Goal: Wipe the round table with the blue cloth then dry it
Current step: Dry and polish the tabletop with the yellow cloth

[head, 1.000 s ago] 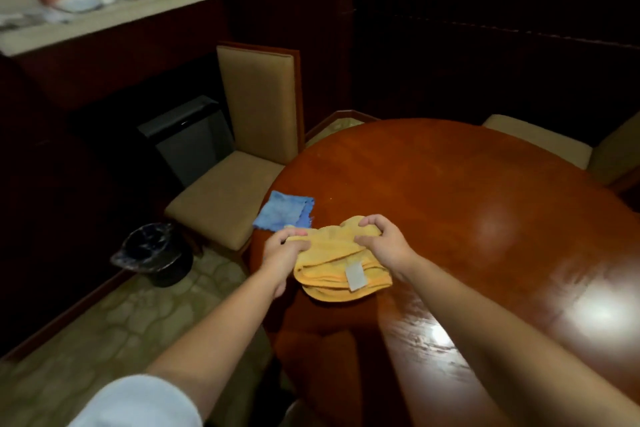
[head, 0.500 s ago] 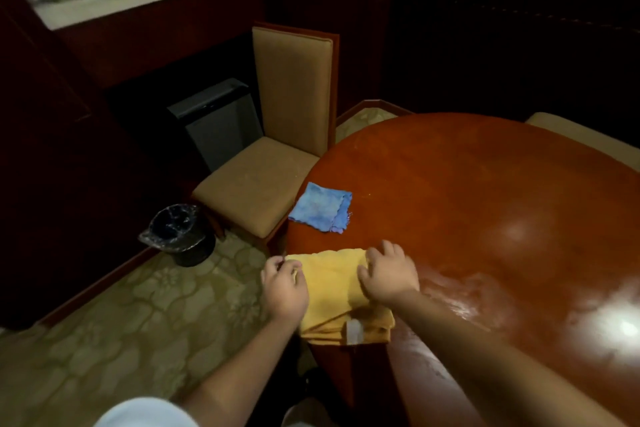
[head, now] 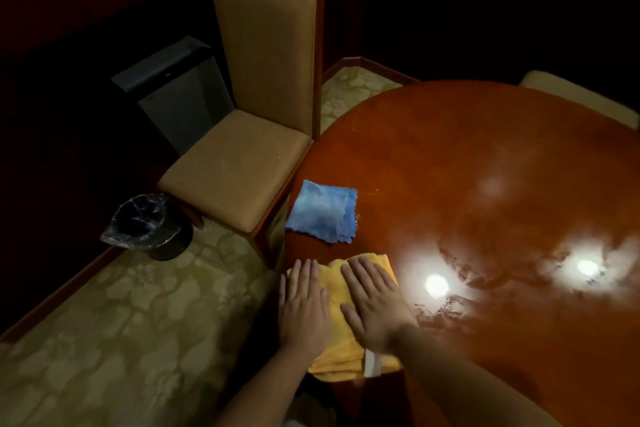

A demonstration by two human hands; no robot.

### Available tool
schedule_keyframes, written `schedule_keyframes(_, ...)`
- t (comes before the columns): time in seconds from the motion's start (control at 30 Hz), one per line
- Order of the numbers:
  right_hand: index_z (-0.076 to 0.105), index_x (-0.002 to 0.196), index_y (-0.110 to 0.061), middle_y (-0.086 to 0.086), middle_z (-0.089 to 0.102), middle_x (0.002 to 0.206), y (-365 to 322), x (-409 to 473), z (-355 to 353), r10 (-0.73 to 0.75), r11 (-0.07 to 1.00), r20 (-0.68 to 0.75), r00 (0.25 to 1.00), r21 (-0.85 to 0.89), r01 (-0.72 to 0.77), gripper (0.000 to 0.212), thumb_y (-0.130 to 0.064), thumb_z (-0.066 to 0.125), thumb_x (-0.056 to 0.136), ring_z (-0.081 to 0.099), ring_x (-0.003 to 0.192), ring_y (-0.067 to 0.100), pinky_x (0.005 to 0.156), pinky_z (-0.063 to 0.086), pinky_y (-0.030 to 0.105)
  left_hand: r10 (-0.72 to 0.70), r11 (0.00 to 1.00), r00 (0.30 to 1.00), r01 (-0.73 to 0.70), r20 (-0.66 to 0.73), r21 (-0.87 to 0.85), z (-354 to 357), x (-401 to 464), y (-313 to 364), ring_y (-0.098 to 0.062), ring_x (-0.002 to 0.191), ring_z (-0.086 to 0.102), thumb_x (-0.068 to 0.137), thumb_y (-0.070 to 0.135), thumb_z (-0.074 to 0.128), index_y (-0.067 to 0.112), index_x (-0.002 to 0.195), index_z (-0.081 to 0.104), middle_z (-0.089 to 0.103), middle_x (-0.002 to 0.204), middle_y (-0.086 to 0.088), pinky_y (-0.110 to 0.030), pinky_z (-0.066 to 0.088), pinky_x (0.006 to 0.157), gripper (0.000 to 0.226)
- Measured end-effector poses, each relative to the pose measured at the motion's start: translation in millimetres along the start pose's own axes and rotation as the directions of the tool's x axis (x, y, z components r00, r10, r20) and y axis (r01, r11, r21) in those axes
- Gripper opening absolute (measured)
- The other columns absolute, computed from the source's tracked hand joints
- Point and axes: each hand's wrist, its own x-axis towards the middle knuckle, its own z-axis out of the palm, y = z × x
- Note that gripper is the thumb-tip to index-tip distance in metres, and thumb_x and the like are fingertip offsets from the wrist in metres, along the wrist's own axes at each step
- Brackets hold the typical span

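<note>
At table edge | hands' grip released, flat on yellow towel | blue cloth beside

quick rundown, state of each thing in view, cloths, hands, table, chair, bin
blue cloth: folded, lying untouched on the table near its edge
yellow towel: folded, pressed flat at the table edge
left hand: fingers straight, flat on the towel
right hand: fingers straight, flat on the towel
round table: glossy, smeared streaks near the light reflections
chair: unoccupied, beside the table
bin: lined with a bag
</note>
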Motion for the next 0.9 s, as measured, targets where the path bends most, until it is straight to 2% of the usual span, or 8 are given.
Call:
schedule_keyframes(0.07,0.043,0.141,-0.009,0.01,0.044,0.145,1,8,-1,0.016,0.999,0.001,1.0,-0.031,-0.016,0.065,-0.05,0.015,0.099,0.038,0.136,0.028,0.11,0.014,0.04,0.014,0.999,1.0,-0.013,-0.008,0.032,-3,10,-3,-0.025,0.125,0.053,0.101,0.037,0.002,0.005,0.127,0.059,0.06,0.129,-0.008,-0.043,0.028,0.104,0.07)
schedule_keyframes(0.13,0.044,0.141,-0.01,0.009,0.045,0.145,1,17,-2,0.05,0.998,0.004,0.999,-0.045,-0.05,0.065,-0.051,0.015,0.099,0.038,0.136,0.028,0.111,0.011,0.04,0.033,0.998,0.999,-0.034,0.017,0.052,-5,21,-7,-0.026,0.122,0.055,0.101,0.035,0.013,0.006,0.125,0.061,0.062,0.126,-0.009,-0.046,0.035,0.106,0.061)
schedule_keyframes(0.2,0.044,0.141,-0.01,0.009,0.046,0.144,1,26,-5,0.077,0.996,0.01,0.997,-0.045,-0.077,0.066,-0.051,0.014,0.099,0.039,0.136,0.028,0.11,0.012,0.04,0.056,0.997,0.998,-0.056,-0.003,0.052,-9,33,-9,-0.027,0.118,0.057,0.094,0.033,0.028,0.007,0.123,0.063,0.064,0.122,-0.01,-0.047,0.043,0.103,0.052)
schedule_keyframes(0.27,0.046,0.14,-0.01,0.009,0.047,0.143,1,33,-8,0.099,0.995,0.017,0.995,-0.033,-0.098,0.068,-0.051,0.012,0.098,0.04,0.135,0.028,0.109,0.016,0.04,0.082,0.995,0.996,-0.081,-0.025,0.05,-12,41,-10,-0.027,0.114,0.059,0.09,0.032,0.032,0.008,0.12,0.064,0.065,0.118,-0.01,-0.048,0.044,0.1,0.05)
schedule_keyframes(0.53,0.053,0.135,-0.009,0.012,0.055,0.136,0,23,-13,0.121,0.991,0.037,0.992,-0.061,-0.118,0.073,-0.053,0.008,0.099,0.05,0.127,0.031,0.106,0.019,0.039,0.182,0.976,0.983,-0.182,0.011,0.119,-18,35,-15,-0.026,0.104,0.056,0.088,0.036,0.034,0.008,0.115,0.064,0.065,0.109,-0.01,-0.042,0.046,0.094,0.049)
schedule_keyframes(0.63,0.052,0.135,-0.007,0.014,0.053,0.137,-5,0,-8,0.086,0.995,0.047,0.995,-0.063,-0.083,0.074,-0.056,0.01,0.098,0.05,0.127,0.032,0.104,0.023,0.04,0.257,0.949,0.966,-0.252,-0.004,0.19,-18,15,-22,-0.026,0.1,0.054,0.088,0.038,0.034,0.007,0.112,0.064,0.064,0.107,-0.01,-0.041,0.038,0.093,0.049)
schedule_keyframes(0.73,0.052,0.135,-0.007,0.013,0.053,0.138,-10,-8,-4,0.074,0.995,0.058,0.996,-0.064,-0.07,0.072,-0.054,0.011,0.099,0.048,0.129,0.031,0.104,0.023,0.041,0.258,0.933,0.964,-0.264,0.058,0.246,-18,7,-22,-0.027,0.094,0.057,0.089,0.038,0.033,0.008,0.111,0.065,0.064,0.105,-0.009,-0.043,0.043,0.086,0.05)
schedule_keyframes(0.9,0.057,0.13,-0.007,0.012,0.058,0.132,-10,17,-10,0.122,0.992,0.061,0.991,-0.038,-0.12,0.072,-0.05,0.008,0.099,0.053,0.124,0.03,0.105,0.027,0.042,0.304,0.905,0.951,-0.309,0.066,0.293,-25,33,-20,-0.025,0.082,0.056,0.085,0.038,0.032,0.011,0.102,0.067,0.061,0.093,-0.007,-0.041,0.045,0.072,0.047)
